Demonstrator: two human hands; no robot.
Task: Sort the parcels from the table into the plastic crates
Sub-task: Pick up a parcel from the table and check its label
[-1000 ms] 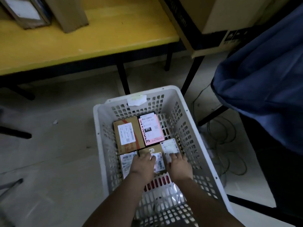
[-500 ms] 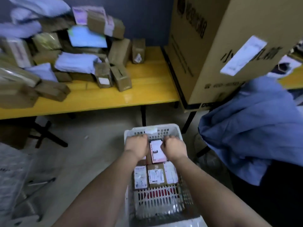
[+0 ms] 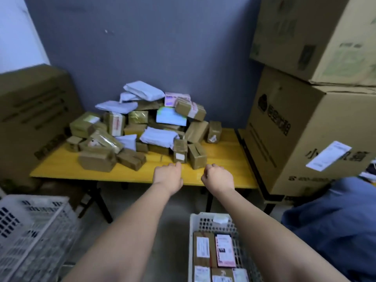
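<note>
A grey wall backs the yellow table [image 3: 223,169], where the parcels [image 3: 142,129] lie heaped, too many to count. My left hand [image 3: 167,176] and right hand [image 3: 218,177] reach for them, loosely curled and empty. Two white crates: one [image 3: 195,224] below holds several parcels, another [image 3: 36,231] stands left.

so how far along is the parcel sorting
Done: a few parcels, one a pink parcel, lie in the white crate on the floor. In hand: nothing; the left hand and right hand reach empty toward the yellow table. Left: the big parcel pile there.
</note>
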